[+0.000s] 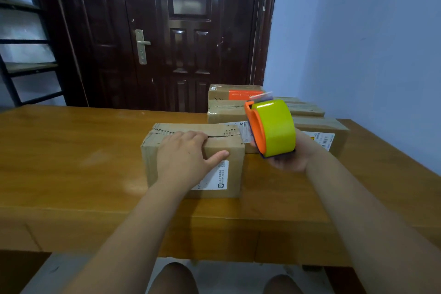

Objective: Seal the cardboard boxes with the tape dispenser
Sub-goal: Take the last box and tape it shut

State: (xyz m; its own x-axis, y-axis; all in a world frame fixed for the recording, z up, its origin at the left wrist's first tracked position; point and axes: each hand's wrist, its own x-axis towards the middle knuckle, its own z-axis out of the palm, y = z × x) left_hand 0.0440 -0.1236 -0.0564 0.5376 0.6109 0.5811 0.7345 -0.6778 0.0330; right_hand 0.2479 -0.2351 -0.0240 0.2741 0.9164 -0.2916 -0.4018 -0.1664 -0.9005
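Head view: presses box (pixel 191 127) on bench (pixel 71 150) with flat left hand (pixel 185 157), fingers (pixel 191 137) straight over seam (pixel 214 136). Grips tape dispenser (pixel 272 127) in right hand (pixel 291 160), just off right end of left-to-right seam.

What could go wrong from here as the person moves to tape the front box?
1. The left hand rests on the front box at its top seam; the tape could run over the fingers unless the hand shifts.
2. The flap edges look torn and gape, so the tape may stick poorly.
3. The right hand holds the tape dispenser in the air close to the boxes behind; a wide swing might knock them.
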